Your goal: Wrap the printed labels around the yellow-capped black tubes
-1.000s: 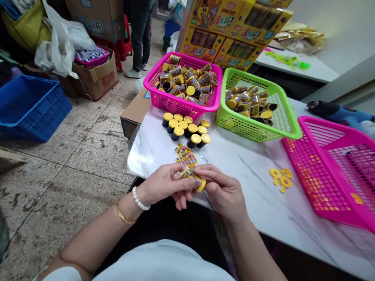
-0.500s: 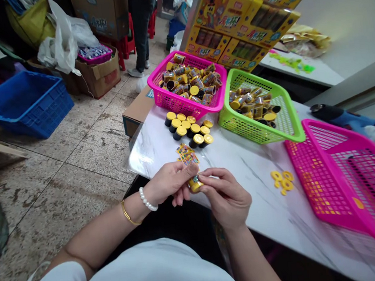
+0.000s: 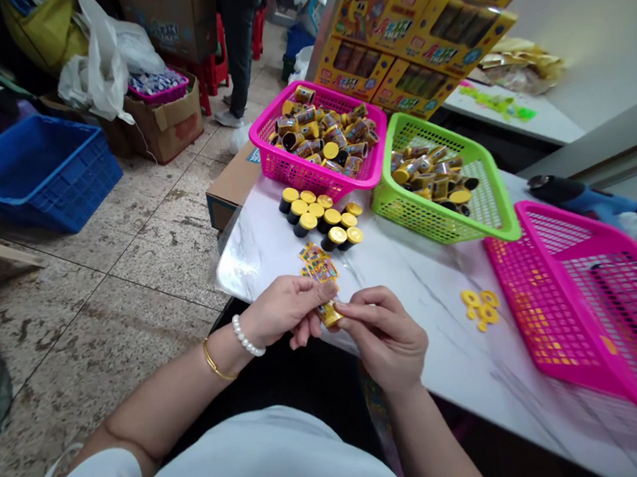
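Between my two hands, over the table's near edge, is a small yellow printed canister (image 3: 329, 314). My left hand (image 3: 290, 310), with a pearl bracelet at the wrist, is closed round one side of it, thumb on top. The fingertips of my right hand (image 3: 388, 330) pinch its other side; part of it is hidden by the fingers. Just beyond lie several printed stickers (image 3: 319, 262) in a loose pile. Behind them stand several black canisters (image 3: 306, 225) with yellow lids, grouped upright.
A pink basket (image 3: 321, 179) and a green basket (image 3: 430, 217) hold labelled canisters. Yellow rings (image 3: 481, 308) lie to the right, beside another pink basket (image 3: 583, 347). Yellow boxes (image 3: 386, 15) are stacked behind. A blue crate (image 3: 39, 180) sits on the floor; a person (image 3: 238, 46) stands beyond.
The canister has turned slightly in my fingers, and its printed face shows differently. My right fingertips have shifted a little along it. My left hand keeps its hold.
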`<state>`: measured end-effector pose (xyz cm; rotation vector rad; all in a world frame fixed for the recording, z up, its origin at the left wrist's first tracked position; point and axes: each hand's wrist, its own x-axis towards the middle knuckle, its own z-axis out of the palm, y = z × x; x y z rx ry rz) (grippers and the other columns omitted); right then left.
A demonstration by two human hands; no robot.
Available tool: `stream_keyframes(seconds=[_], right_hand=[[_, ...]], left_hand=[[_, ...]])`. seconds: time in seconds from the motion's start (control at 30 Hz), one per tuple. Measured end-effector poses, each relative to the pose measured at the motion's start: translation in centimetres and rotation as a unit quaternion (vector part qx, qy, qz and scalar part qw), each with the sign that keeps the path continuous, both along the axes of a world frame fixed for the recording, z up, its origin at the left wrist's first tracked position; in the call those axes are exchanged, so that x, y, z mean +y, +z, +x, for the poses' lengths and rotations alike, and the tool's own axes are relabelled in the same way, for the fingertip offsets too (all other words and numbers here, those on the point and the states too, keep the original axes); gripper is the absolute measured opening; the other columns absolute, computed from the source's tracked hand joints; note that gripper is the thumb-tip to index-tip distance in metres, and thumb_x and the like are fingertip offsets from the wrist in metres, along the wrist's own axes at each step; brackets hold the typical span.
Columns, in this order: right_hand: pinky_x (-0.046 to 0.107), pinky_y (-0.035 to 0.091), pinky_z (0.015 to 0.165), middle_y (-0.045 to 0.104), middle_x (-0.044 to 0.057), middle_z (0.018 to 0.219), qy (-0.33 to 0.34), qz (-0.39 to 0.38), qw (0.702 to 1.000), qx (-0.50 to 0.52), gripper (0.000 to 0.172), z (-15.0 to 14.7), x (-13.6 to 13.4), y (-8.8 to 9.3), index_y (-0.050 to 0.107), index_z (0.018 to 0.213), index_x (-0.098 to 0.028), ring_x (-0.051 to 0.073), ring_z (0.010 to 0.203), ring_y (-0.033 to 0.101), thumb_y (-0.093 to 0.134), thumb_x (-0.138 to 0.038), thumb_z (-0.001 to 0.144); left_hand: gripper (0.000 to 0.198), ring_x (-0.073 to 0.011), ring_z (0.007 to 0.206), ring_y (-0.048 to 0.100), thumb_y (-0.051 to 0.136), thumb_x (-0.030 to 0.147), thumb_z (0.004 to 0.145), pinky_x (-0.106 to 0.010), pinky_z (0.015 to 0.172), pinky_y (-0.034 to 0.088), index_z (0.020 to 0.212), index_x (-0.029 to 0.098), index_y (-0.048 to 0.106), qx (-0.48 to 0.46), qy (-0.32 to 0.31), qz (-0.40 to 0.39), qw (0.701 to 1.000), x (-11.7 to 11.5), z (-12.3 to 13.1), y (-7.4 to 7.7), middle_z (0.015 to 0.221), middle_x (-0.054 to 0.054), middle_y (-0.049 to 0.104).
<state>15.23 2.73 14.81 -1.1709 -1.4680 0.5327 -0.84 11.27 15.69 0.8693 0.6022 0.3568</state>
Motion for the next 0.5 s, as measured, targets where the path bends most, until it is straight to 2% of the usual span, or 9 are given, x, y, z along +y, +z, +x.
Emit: stream_keyframes(seconds=[0.07, 0.13, 0.23, 0.37, 0.43, 0.5], right_hand=[[0.027, 0.061, 0.069, 0.061, 0.003, 0.101, -0.003, 0.000, 1.000, -0.019, 0.038, 0.2, 0.0, 0.2, 0.077, 0.107, -0.033, 0.014, 0.083, 0.066, 0.073, -0.005, 0.082], [0.027, 0.061, 0.073, 0.062, 0.004, 0.101, 0.001, 0.005, 0.999, -0.037, 0.037, 0.4, 0.0, 0.5, 0.077, 0.105, -0.032, 0.015, 0.085, 0.067, 0.074, -0.004, 0.081], [0.026, 0.059, 0.071, 0.064, 0.002, 0.090, 0.004, 0.023, 0.998, -0.061, 0.034, 0.3, 0.1, 0.9, 0.078, 0.101, -0.031, 0.014, 0.079, 0.066, 0.074, -0.004, 0.081], [0.025, 0.061, 0.067, 0.064, 0.006, 0.098, 0.016, 0.008, 0.998, -0.064, 0.025, -0.3, 0.3, 1.3, 0.076, 0.103, -0.026, 0.016, 0.085, 0.069, 0.070, -0.010, 0.086], [0.024, 0.061, 0.061, 0.065, 0.007, 0.099, 0.000, 0.000, 0.996, -0.093, 0.019, 0.4, 0.8, 2.1, 0.076, 0.102, -0.024, 0.015, 0.081, 0.069, 0.067, -0.014, 0.088], [0.025, 0.061, 0.060, 0.067, 0.006, 0.096, -0.081, 0.023, 0.985, -0.148, 0.013, 2.7, 2.0, 3.6, 0.076, 0.095, -0.024, 0.016, 0.080, 0.069, 0.067, -0.017, 0.089]], left_hand=[[0.065, -0.0067, 0.027, 0.044, 0.072, 0.078, 0.061, -0.013, 0.024, 0.030, 0.072, 0.017, 0.052, 0.012, 0.002, 0.001, 1.000, -0.1, 0.0, 0.1, 0.042, 0.004, 0.056], [0.064, -0.0074, 0.027, 0.045, 0.071, 0.077, 0.065, -0.013, 0.025, 0.031, 0.079, 0.017, 0.053, 0.018, 0.003, 0.002, 1.000, -0.2, 0.1, 0.2, 0.043, 0.004, 0.057], [0.066, -0.0082, 0.028, 0.045, 0.070, 0.072, 0.070, -0.013, 0.027, 0.033, 0.101, 0.017, 0.053, 0.014, 0.018, 0.004, 1.000, -0.4, 0.3, 0.2, 0.046, 0.005, 0.059], [0.070, -0.0094, 0.030, 0.045, 0.064, 0.069, 0.078, -0.015, 0.029, 0.034, 0.121, 0.016, 0.046, 0.030, 0.038, 0.025, 0.999, -0.7, 0.3, -0.2, 0.048, 0.006, 0.059], [0.067, -0.0106, 0.032, 0.047, 0.061, 0.067, 0.082, -0.017, 0.032, 0.034, 0.123, 0.016, 0.045, 0.055, 0.053, 0.080, 0.994, -0.6, 0.2, -0.2, 0.051, 0.006, 0.060], [0.055, -0.0110, 0.040, 0.051, 0.062, 0.058, 0.085, -0.019, 0.038, 0.038, 0.120, 0.017, 0.052, 0.103, 0.113, 0.201, 0.968, -0.2, 0.1, -0.1, 0.055, 0.005, 0.060]])
